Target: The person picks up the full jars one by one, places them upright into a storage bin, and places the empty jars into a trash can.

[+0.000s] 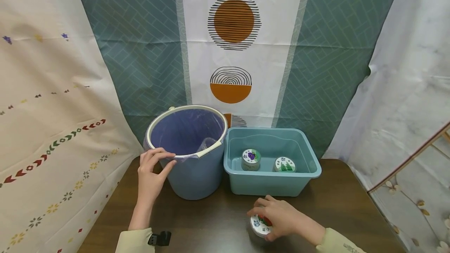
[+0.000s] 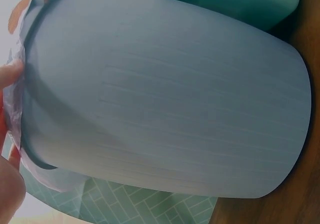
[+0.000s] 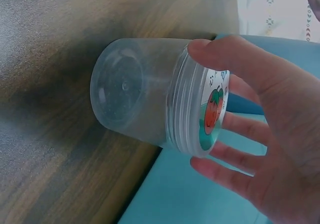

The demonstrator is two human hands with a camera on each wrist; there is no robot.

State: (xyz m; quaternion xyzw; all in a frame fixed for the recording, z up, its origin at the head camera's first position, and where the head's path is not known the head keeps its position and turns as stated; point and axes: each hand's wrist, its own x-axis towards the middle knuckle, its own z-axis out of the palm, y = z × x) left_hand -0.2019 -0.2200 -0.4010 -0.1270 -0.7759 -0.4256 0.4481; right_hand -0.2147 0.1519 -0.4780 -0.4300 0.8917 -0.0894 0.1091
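At the near left rim of a blue trash can (image 1: 195, 179), my left hand (image 1: 151, 173) pinches the liner-covered edge between thumb and fingers. The left wrist view shows the can's outer wall (image 2: 165, 93) and the crumpled liner edge (image 2: 15, 108) by the fingertips. My right hand (image 1: 279, 217) holds a clear plastic jar (image 3: 145, 91) by its screw lid, thumb on one side and fingers on the other. The lid (image 1: 259, 225) has a white label with a red fruit picture. The jar looks empty and stands upright on the table, or very nearly so.
A teal plastic tub (image 1: 265, 184) stands right of the can, holding a jar with a purple-flower lid (image 1: 251, 157) and one with a green-leaf lid (image 1: 284, 165). Clear plastic (image 1: 206, 143) shows inside the can. Patterned cloth (image 1: 232, 57) hangs behind the dark wooden table (image 1: 204, 225).
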